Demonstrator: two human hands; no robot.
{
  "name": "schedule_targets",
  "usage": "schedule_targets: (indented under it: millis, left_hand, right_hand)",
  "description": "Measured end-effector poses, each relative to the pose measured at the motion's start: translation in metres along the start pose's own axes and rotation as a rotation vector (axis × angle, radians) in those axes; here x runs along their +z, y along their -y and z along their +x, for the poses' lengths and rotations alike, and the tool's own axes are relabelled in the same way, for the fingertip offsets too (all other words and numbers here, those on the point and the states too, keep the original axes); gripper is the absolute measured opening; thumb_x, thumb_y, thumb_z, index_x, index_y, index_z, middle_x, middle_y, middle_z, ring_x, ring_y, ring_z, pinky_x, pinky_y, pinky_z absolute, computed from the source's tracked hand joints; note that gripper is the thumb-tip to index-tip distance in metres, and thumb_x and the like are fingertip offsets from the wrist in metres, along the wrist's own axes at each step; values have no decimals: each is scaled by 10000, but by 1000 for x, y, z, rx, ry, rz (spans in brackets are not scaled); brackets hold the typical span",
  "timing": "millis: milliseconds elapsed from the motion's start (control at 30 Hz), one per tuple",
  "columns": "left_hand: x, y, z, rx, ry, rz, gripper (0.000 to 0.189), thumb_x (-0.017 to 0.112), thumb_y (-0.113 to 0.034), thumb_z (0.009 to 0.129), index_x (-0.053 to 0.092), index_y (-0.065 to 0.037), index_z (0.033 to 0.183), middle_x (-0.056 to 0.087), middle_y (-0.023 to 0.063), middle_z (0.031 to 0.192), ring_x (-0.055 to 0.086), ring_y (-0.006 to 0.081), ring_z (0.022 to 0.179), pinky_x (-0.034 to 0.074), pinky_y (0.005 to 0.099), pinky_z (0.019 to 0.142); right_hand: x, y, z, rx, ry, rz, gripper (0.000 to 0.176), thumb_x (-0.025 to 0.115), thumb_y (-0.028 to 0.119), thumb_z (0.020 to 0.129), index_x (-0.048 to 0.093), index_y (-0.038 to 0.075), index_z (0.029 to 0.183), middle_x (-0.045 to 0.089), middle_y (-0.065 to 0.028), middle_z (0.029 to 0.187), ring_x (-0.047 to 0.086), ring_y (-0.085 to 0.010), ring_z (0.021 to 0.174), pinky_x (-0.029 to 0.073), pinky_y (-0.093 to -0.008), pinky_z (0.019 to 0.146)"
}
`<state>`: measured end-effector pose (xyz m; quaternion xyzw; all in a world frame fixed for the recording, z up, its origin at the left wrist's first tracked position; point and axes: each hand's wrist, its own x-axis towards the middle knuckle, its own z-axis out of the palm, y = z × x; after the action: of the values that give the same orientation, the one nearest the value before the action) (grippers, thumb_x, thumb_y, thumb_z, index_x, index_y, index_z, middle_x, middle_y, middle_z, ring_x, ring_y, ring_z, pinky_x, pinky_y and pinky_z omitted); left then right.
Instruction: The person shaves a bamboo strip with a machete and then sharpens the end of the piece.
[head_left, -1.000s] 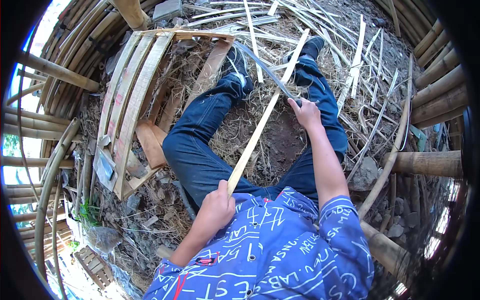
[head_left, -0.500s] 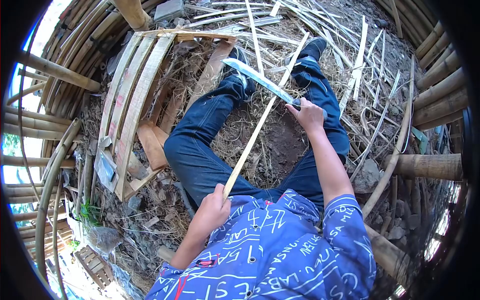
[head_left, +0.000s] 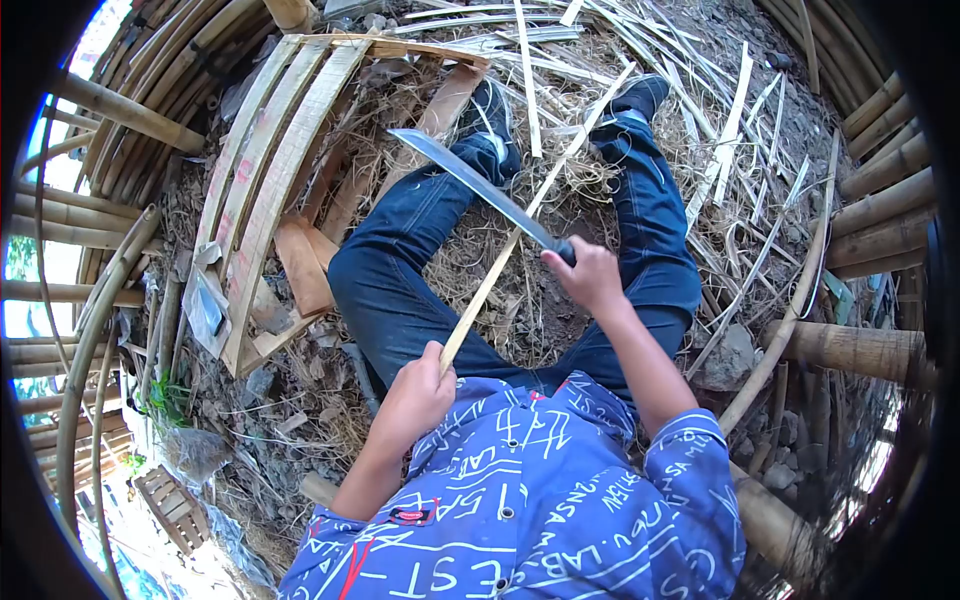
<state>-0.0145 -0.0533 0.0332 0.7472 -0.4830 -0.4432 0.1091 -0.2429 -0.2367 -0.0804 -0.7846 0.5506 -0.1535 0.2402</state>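
My right hand [head_left: 590,275] is closed round the dark handle of a machete [head_left: 470,180], its long blade pointing up and to the left. Under the blade runs a thin bamboo strip [head_left: 495,270], crossed by it in this view close to the handle. The near end of that strip is wrapped in my left hand [head_left: 422,385], held low by my waist. Its far end reaches out between my shoes, beside the right shoe [head_left: 640,95]. My legs in jeans [head_left: 390,260] are spread on either side of the strip.
A wooden slatted crate [head_left: 270,190] lies to the left, with a bamboo pole fence [head_left: 130,115] behind it. Split bamboo strips [head_left: 735,125] litter the ground ahead and right. Stacked bamboo poles [head_left: 885,190] and a stone [head_left: 728,360] are at the right.
My right hand has drawn the machete back towards my body and slightly left along the strip. My left hand keeps its grip near my waist. The view has shifted slightly.
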Motion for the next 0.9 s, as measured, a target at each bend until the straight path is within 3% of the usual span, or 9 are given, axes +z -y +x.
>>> schedule_targets:
  millis: [67, 100, 233, 400, 433, 500, 633, 767, 900]
  left_hand:
    - [-1, 0, 1, 3, -16, 25, 220, 524, -155, 892, 462, 43, 964, 606, 324, 783, 592, 501, 798, 451, 552, 709]
    - [-2, 0, 1, 7, -28, 52, 232, 532, -161, 887, 471, 43, 978, 611, 324, 788, 600, 495, 798, 461, 547, 710]
    - [2, -9, 6, 35, -76, 77, 240, 542, -170, 878, 503, 46, 975, 619, 318, 784, 614, 484, 790, 480, 533, 721]
    - [13, -10, 17, 29, -91, 44, 236, 551, -159, 857, 556, 48, 970, 612, 322, 804, 595, 496, 836, 468, 510, 729]
    - [14, -7, 18, 28, -90, 44, 236, 551, -159, 857, 556, 48, 970, 612, 322, 804, 595, 496, 836, 468, 510, 729]
    - [17, -1, 18, 79, -85, 71, 247, 541, -153, 870, 531, 76, 962, 614, 330, 777, 610, 491, 797, 487, 527, 736]
    - [19, -4, 11, 25, -65, 19, 223, 550, -145, 860, 523, 48, 969, 608, 322, 815, 583, 502, 837, 462, 507, 713]
    - [20, -8, 8, 64, -18, -9, 190, 535, -126, 882, 473, 47, 931, 598, 332, 782, 584, 506, 800, 452, 538, 696]
    - [26, -4, 9, 72, 6, -27, 191, 541, -130, 879, 456, 28, 944, 579, 328, 762, 563, 517, 800, 423, 539, 679]
  right_hand:
    - [2, 17, -18, 96, 101, 254, 540, 606, 553, 864, 605, 32, 726, 618, -212, 624, 638, -414, 638, 473, -489, 576]
    - [4, 22, -28, 119, 137, 374, 539, 593, 537, 885, 605, 20, 730, 590, -170, 575, 614, -339, 545, 446, -439, 534]
    - [9, 52, -69, 136, 265, 682, 528, 558, 482, 933, 606, -10, 749, 522, -107, 543, 502, -166, 513, 389, -350, 493]
    - [1, 86, -97, 35, 413, 627, 497, 598, 478, 895, 631, -10, 804, 600, -191, 612, 606, -347, 562, 463, -432, 547]
    - [3, 86, -98, 36, 414, 627, 497, 598, 478, 895, 631, -10, 804, 600, -191, 612, 606, -347, 562, 463, -432, 547]
    - [9, 83, -99, -121, 237, 343, 522, 605, 527, 872, 626, 8, 821, 620, -212, 643, 634, -398, 630, 493, -474, 580]
    - [6, 68, -82, -80, 187, 216, 542, 608, 571, 850, 621, 30, 846, 633, -206, 658, 646, -407, 649, 503, -500, 592]
    - [7, 24, -48, 123, 151, 245, 535, 591, 571, 869, 611, 45, 774, 633, -200, 644, 649, -407, 657, 501, -505, 602]
    - [2, -19, -21, 121, 25, 25, 547, 556, 587, 883, 593, 52, 779, 636, -209, 649, 648, -426, 680, 497, -525, 603]
